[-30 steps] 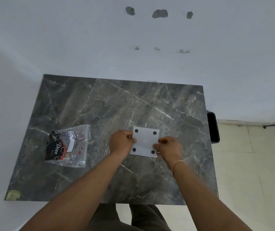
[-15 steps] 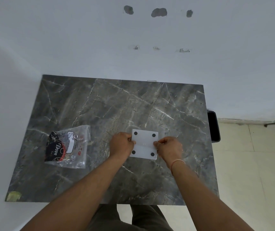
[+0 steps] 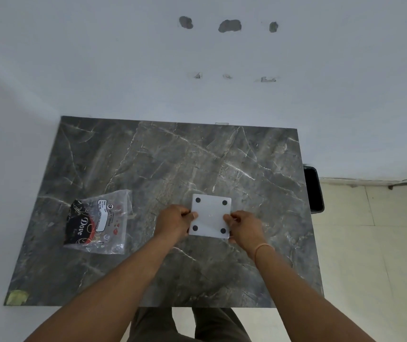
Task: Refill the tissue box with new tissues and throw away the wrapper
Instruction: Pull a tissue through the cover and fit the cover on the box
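A white square tissue box (image 3: 210, 215) shows its underside, a flat panel with a black round foot at each corner. It is over the middle of the grey marble table (image 3: 163, 159). My left hand (image 3: 174, 224) grips its left edge and my right hand (image 3: 243, 227) grips its right edge, fingers curled around the sides. A clear plastic wrapper (image 3: 99, 222) with a black and red "Dove" print lies flat on the table to the left, apart from both hands. No tissues are visible.
A black bin (image 3: 313, 188) stands on the tiled floor just past the table's right edge. White walls (image 3: 123, 70) close the far and left sides. A yellow-green tape scrap (image 3: 17, 297) sits at the near left corner.
Both hands have kept their hold on the box. The box panel has levelled a little and shifted slightly; the wrapper has not moved.
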